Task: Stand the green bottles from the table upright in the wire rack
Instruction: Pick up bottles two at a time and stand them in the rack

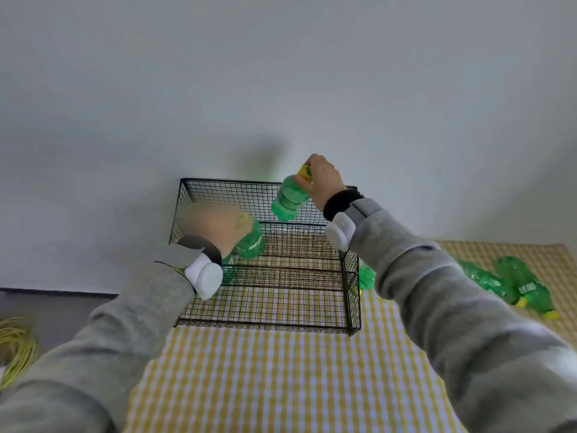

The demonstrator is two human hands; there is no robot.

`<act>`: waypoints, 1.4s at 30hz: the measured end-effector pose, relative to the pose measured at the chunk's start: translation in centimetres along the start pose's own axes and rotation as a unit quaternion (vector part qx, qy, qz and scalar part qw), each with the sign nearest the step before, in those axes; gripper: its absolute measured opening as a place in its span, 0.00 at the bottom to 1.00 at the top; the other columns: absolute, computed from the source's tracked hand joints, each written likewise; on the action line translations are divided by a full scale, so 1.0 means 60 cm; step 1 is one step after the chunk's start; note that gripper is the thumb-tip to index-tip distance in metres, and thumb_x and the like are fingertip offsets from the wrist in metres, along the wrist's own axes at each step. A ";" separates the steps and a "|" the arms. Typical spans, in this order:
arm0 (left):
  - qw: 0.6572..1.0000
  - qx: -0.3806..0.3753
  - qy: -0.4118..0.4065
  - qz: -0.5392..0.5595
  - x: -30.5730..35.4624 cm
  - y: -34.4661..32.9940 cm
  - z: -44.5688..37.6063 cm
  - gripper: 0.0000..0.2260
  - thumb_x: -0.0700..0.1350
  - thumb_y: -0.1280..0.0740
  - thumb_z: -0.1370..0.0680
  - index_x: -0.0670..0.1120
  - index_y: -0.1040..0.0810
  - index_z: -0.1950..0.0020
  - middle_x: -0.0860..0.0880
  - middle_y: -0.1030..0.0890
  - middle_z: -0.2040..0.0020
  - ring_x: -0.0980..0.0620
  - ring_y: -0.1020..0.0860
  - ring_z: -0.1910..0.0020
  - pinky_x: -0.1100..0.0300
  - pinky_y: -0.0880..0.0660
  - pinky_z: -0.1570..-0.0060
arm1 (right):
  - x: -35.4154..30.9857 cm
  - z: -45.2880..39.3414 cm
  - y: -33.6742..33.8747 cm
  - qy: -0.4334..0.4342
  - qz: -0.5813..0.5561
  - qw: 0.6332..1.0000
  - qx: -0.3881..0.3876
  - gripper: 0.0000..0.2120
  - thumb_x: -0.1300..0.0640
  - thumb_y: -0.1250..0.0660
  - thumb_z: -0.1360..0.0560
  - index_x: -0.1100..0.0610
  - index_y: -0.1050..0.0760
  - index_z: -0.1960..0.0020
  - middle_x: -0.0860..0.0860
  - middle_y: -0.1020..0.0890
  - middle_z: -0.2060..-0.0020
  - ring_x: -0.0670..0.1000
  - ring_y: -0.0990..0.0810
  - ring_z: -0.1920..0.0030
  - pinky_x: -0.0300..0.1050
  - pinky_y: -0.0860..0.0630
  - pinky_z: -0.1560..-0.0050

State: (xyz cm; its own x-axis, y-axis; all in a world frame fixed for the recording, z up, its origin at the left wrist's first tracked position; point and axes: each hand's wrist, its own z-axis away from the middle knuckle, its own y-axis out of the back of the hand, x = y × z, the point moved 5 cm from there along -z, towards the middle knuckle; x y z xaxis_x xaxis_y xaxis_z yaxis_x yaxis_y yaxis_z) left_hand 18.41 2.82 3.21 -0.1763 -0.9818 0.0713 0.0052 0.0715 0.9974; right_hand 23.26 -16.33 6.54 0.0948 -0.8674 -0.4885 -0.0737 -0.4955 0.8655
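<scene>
Black wire rack [281,276] on yellow checked cloth [281,370]; each hand, left [218,228] and right [323,179], grips one green plastic bottle; spare bottles [518,285] at 3 o'clock.

The rack [265,276] is thin black wire mesh, matt. The bottles [290,198] are translucent green plastic, glossy and ribbed, with yellow plastic caps [305,172] (more lie on the cloth at right [527,285]). The tablecloth [281,370] is woven fabric in a yellow-and-white check, matt. The sleeves [437,292] are soft grey knit; the wrist units [340,234] look like smooth white plastic.
</scene>
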 end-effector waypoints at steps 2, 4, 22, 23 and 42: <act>0.999 -0.027 0.002 -0.020 -0.008 -0.025 -0.004 0.19 0.61 0.48 0.21 0.47 0.32 0.61 0.50 0.28 0.67 0.47 0.27 0.65 0.57 0.30 0.60 | -0.012 -0.019 -0.031 0.002 0.005 1.000 -0.022 0.19 0.52 0.39 0.22 0.66 0.33 0.40 0.62 0.27 0.42 0.60 0.25 0.47 0.52 0.28 0.45; 0.997 -0.056 -0.002 -0.051 -0.014 -0.050 -0.010 0.20 0.62 0.49 0.21 0.47 0.32 0.59 0.49 0.26 0.64 0.47 0.27 0.64 0.57 0.30 0.59 | -0.021 -0.039 -0.062 0.012 0.014 0.998 -0.054 0.18 0.53 0.39 0.22 0.65 0.33 0.39 0.61 0.28 0.41 0.61 0.25 0.44 0.52 0.28 0.44; 0.951 -0.191 -0.119 -0.210 -0.016 -0.146 -0.060 0.23 0.60 0.52 0.20 0.45 0.28 0.61 0.51 0.35 0.72 0.48 0.29 0.64 0.58 0.34 0.60 | -0.038 -0.095 -0.274 0.112 -0.007 0.953 -0.280 0.15 0.64 0.34 0.25 0.62 0.26 0.39 0.59 0.25 0.38 0.58 0.28 0.36 0.48 0.31 0.34; 0.951 -0.191 -0.123 -0.212 -0.019 -0.148 -0.060 0.24 0.60 0.52 0.20 0.46 0.28 0.61 0.51 0.35 0.72 0.48 0.29 0.64 0.58 0.34 0.60 | -0.037 -0.094 -0.280 0.110 -0.027 0.954 -0.276 0.14 0.64 0.34 0.25 0.62 0.25 0.39 0.59 0.24 0.39 0.57 0.27 0.38 0.48 0.29 0.34; 0.966 -0.152 -0.081 -0.193 -0.024 -0.087 -0.021 0.20 0.58 0.48 0.20 0.46 0.23 0.49 0.49 0.24 0.59 0.46 0.21 0.56 0.58 0.30 0.57 | 0.064 -0.033 -0.165 0.014 -0.108 0.984 -0.141 0.25 0.79 0.48 0.27 0.62 0.26 0.38 0.57 0.21 0.39 0.52 0.24 0.36 0.39 0.32 0.33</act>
State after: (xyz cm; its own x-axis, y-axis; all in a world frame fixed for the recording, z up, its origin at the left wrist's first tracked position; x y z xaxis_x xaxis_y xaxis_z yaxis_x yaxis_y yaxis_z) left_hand 19.88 3.64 -2.11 -0.3747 -0.8827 -0.2837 0.1919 -0.3732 0.9077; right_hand 26.29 -14.69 -3.70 0.1051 -0.7399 -0.6644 0.2289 -0.6322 0.7402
